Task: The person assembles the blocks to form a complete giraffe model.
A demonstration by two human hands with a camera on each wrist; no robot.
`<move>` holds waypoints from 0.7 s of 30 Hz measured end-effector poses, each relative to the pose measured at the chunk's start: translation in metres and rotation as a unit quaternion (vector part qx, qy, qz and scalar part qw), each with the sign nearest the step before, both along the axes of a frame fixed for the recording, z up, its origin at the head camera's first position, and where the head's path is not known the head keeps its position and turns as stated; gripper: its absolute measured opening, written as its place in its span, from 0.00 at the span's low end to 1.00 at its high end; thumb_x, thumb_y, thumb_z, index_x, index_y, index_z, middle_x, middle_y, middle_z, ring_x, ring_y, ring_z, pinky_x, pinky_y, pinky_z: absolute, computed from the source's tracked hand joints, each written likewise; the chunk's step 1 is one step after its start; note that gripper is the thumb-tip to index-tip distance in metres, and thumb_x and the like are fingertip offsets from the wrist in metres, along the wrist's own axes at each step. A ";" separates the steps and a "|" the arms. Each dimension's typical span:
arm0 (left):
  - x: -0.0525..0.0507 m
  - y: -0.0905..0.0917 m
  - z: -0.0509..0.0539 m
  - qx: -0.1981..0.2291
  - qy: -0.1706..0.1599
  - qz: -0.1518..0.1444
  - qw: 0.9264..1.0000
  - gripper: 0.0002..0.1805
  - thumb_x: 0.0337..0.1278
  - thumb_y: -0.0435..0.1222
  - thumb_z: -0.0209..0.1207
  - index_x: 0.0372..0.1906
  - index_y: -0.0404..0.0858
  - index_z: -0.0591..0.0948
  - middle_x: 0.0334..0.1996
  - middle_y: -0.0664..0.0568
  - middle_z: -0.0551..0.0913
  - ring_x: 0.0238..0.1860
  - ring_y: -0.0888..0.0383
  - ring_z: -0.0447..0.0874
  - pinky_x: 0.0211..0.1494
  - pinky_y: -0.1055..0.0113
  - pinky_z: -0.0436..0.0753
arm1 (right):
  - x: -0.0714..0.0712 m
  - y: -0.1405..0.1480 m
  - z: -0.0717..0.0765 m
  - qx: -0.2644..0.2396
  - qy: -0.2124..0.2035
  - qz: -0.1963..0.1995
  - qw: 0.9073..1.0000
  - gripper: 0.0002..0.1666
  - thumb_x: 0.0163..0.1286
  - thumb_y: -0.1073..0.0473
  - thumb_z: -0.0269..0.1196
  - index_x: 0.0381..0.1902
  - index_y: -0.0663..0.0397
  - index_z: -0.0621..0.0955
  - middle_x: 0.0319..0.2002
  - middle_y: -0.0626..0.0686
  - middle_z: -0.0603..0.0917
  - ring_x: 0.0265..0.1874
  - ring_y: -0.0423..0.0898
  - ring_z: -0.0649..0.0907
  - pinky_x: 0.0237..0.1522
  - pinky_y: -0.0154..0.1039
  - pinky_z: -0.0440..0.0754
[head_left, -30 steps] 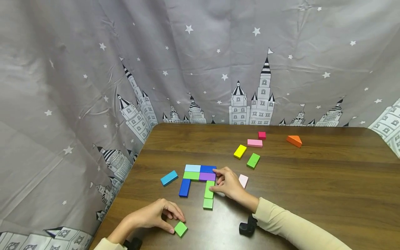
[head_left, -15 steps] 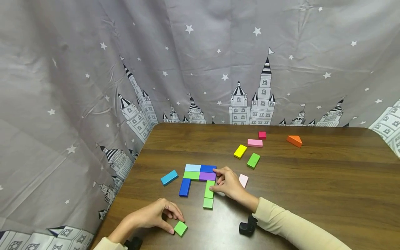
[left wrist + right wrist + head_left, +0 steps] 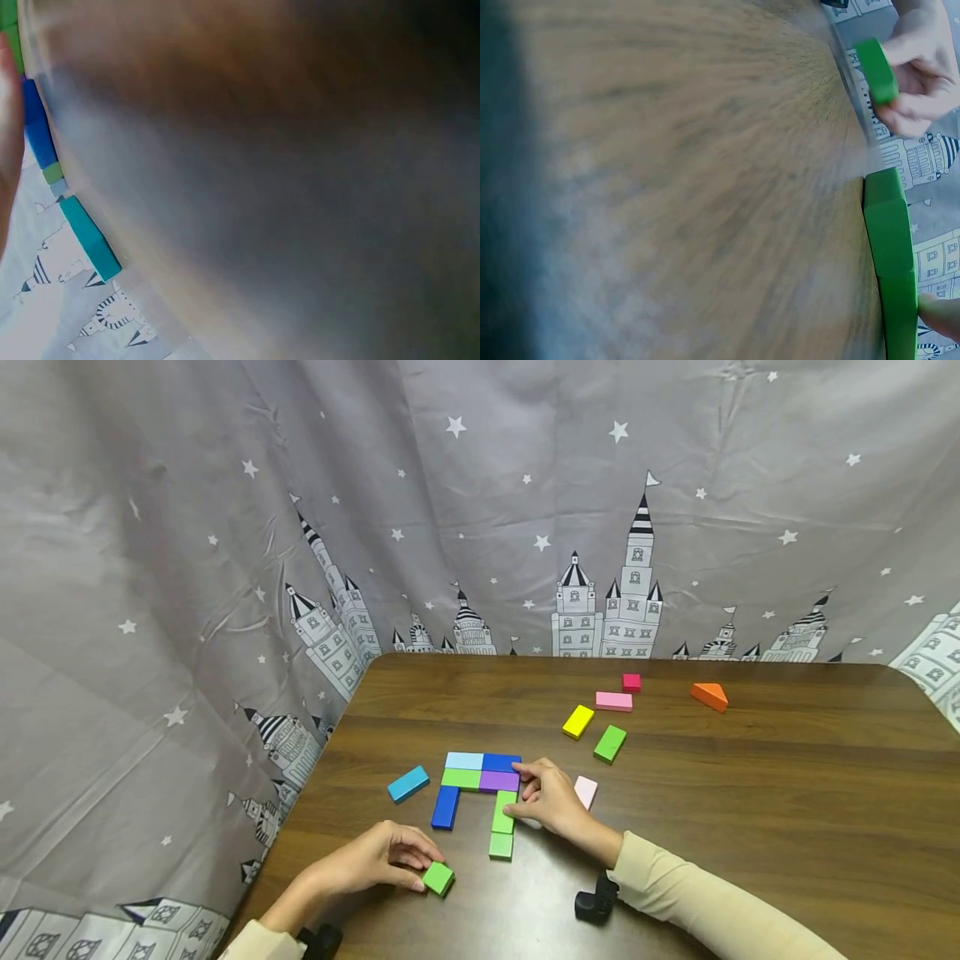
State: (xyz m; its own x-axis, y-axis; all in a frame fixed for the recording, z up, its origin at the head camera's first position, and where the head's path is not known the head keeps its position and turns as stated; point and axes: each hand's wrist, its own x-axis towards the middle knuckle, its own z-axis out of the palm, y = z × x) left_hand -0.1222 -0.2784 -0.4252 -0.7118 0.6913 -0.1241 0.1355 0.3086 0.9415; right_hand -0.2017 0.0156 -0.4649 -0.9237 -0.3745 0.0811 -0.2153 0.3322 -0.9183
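My left hand (image 3: 372, 860) pinches a small green block (image 3: 438, 877) between thumb and fingertips; in the right wrist view the green block (image 3: 876, 71) appears raised off the table. My right hand (image 3: 553, 797) rests beside an arrangement of flat blocks, its thumb against the long green block (image 3: 504, 812) and its index finger by the end of the dark blue block (image 3: 500, 763). That arrangement also has a light blue block (image 3: 464, 761), another green block (image 3: 461, 779), a purple block (image 3: 498, 782), a blue leg block (image 3: 445, 807) and a short green block (image 3: 501, 847).
A teal-blue block (image 3: 408, 784) lies left of the arrangement. To the right and behind are pale pink (image 3: 586, 792), green (image 3: 610, 744), yellow (image 3: 578, 722), pink (image 3: 614, 702) and red (image 3: 632, 682) blocks, plus an orange triangle (image 3: 709, 696). A grey curtain (image 3: 480, 527) hangs behind the table.
The left hand has moved slightly forward and lifted the small green block, which was lying on the table before. My right hand has stayed in place.
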 end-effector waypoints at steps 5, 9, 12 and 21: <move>-0.004 -0.002 0.000 0.000 0.017 0.061 0.998 0.18 0.52 0.24 0.69 0.50 0.23 0.82 0.48 0.36 0.84 0.46 0.59 0.85 0.50 0.60 0.84 | 0.000 0.000 0.000 0.001 0.000 0.000 1.000 0.40 0.42 0.67 0.82 0.55 0.73 0.81 0.40 0.57 0.78 0.28 0.47 0.80 0.30 0.29 0.78; -0.006 -0.003 0.000 -0.020 0.032 0.104 0.994 0.18 0.53 0.24 0.69 0.50 0.23 0.82 0.47 0.35 0.84 0.45 0.56 0.86 0.49 0.61 0.84 | 0.000 0.000 -0.001 0.000 -0.003 0.000 1.000 0.40 0.43 0.67 0.82 0.56 0.73 0.81 0.40 0.57 0.78 0.28 0.46 0.80 0.30 0.28 0.78; -0.007 -0.003 0.001 -0.031 0.031 0.126 0.991 0.18 0.52 0.24 0.69 0.49 0.22 0.82 0.46 0.35 0.85 0.44 0.54 0.87 0.48 0.62 0.85 | 0.000 0.000 -0.001 -0.001 -0.004 0.000 1.000 0.40 0.43 0.68 0.82 0.56 0.73 0.80 0.40 0.57 0.78 0.28 0.47 0.80 0.30 0.28 0.78; -0.008 -0.002 0.002 -0.035 -0.002 0.149 0.988 0.18 0.47 0.20 0.70 0.47 0.21 0.83 0.44 0.34 0.85 0.43 0.53 0.87 0.48 0.61 0.85 | 0.000 0.001 0.000 0.001 0.001 0.003 1.000 0.39 0.43 0.67 0.81 0.55 0.74 0.80 0.39 0.57 0.78 0.28 0.47 0.80 0.30 0.29 0.78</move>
